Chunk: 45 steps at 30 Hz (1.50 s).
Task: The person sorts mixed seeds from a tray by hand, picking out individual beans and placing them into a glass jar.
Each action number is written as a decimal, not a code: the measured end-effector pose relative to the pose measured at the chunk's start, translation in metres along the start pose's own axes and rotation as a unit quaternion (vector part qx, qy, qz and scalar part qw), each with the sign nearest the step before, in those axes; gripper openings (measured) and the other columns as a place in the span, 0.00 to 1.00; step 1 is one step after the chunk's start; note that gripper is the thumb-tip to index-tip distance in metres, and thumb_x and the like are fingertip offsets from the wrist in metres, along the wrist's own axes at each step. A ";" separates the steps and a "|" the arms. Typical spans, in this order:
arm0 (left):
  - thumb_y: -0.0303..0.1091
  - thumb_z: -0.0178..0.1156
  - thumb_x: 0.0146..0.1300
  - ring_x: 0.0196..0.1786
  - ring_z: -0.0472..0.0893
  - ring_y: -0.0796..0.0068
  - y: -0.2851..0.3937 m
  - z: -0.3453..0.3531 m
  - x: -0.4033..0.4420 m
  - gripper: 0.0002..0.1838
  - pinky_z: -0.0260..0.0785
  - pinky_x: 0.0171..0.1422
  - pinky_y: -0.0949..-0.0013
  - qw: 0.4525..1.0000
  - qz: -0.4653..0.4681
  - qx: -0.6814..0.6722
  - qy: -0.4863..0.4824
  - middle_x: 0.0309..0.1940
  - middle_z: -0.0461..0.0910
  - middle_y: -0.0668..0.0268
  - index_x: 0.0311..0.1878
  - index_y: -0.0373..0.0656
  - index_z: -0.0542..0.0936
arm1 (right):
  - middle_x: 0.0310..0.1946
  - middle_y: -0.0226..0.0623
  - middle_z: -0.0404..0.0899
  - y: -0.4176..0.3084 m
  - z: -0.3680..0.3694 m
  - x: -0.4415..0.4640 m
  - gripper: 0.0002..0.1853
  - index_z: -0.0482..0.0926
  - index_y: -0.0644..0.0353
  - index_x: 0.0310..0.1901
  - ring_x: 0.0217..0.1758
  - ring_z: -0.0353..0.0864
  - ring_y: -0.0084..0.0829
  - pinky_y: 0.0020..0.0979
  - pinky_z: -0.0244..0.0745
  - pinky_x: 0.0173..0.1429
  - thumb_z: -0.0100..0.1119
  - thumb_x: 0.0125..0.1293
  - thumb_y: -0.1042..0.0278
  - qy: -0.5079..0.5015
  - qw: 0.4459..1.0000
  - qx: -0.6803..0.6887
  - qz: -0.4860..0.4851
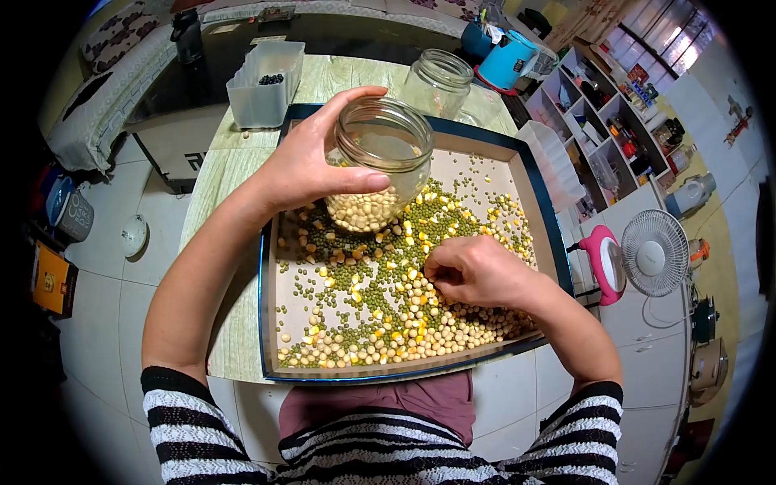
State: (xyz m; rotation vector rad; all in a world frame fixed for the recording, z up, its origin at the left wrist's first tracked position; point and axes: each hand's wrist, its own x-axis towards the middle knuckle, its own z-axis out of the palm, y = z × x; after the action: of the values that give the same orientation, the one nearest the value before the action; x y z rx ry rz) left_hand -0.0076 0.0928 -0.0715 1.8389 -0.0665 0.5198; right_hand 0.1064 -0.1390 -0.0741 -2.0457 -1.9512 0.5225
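Left hand [311, 166], curved wide, grips a glass jar [400, 158] of pale beans [364, 213] toward the far side of a box [546, 202] on the desk [212, 190]; right hand [485, 271], fingers bunched, is among mixed grains [376, 301], its hold hidden.

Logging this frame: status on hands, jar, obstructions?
Left hand holding open glass jar, part-filled with pale beans. Right hand bunched at mixed seeds in tray, contents unclear. Jar hides part of tray.
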 end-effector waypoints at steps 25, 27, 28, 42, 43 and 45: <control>0.51 0.70 0.34 0.62 0.65 0.68 -0.002 0.000 0.001 0.53 0.51 0.68 0.60 1.000 0.001 -0.008 -0.002 0.58 0.66 0.62 0.66 0.43 0.58 | 0.24 0.35 0.80 -0.024 -0.073 0.074 0.07 0.79 0.65 0.34 0.26 0.78 0.21 0.22 0.73 0.32 0.61 0.51 0.74 0.296 0.944 0.119 -0.086; 0.51 0.70 0.34 0.62 0.65 0.68 -0.002 0.000 0.000 0.53 0.51 0.68 0.60 1.000 0.000 -0.007 0.001 0.57 0.66 0.62 0.66 0.43 0.58 | 0.26 0.37 0.80 -0.025 -0.072 0.078 0.09 0.79 0.64 0.34 0.26 0.78 0.24 0.24 0.73 0.32 0.62 0.50 0.74 0.262 0.962 0.069 -0.031; 0.51 0.70 0.34 0.62 0.65 0.68 -0.002 -0.001 0.000 0.53 0.51 0.68 0.60 1.000 -0.001 -0.007 0.001 0.57 0.66 0.62 0.66 0.43 0.58 | 0.26 0.37 0.80 -0.024 -0.072 0.076 0.09 0.79 0.64 0.34 0.26 0.78 0.24 0.24 0.73 0.32 0.62 0.50 0.74 0.261 0.962 0.070 -0.031; 0.52 0.69 0.34 0.62 0.65 0.68 0.002 0.001 0.000 0.52 0.51 0.68 0.60 1.000 -0.003 -0.003 0.002 0.58 0.66 0.62 0.65 0.45 0.58 | 0.31 0.40 0.79 0.001 -0.012 -0.003 0.10 0.78 0.62 0.33 0.36 0.78 0.40 0.35 0.74 0.42 0.62 0.46 0.74 -0.016 0.999 0.014 0.044; 0.52 0.69 0.34 0.62 0.65 0.68 0.001 0.001 0.000 0.52 0.51 0.68 0.60 1.000 -0.003 -0.002 0.000 0.58 0.66 0.62 0.65 0.45 0.58 | 0.31 0.41 0.79 0.004 -0.009 -0.003 0.10 0.78 0.62 0.34 0.36 0.79 0.40 0.35 0.74 0.42 0.62 0.46 0.75 -0.027 0.998 0.006 0.047; 0.53 0.69 0.34 0.63 0.64 0.68 -0.002 -0.001 0.001 0.53 0.51 0.68 0.60 1.000 0.004 0.017 0.001 0.58 0.66 0.62 0.66 0.44 0.58 | 0.30 0.41 0.79 0.004 -0.008 -0.001 0.09 0.78 0.62 0.33 0.36 0.79 0.40 0.35 0.74 0.42 0.61 0.46 0.75 -0.032 0.999 0.000 0.044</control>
State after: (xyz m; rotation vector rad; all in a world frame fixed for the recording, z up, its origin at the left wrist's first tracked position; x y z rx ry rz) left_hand -0.0068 0.0942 -0.0724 1.8726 -0.0651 0.5315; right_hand 0.1136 -0.1400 -0.0684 -2.1477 -1.9019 0.6144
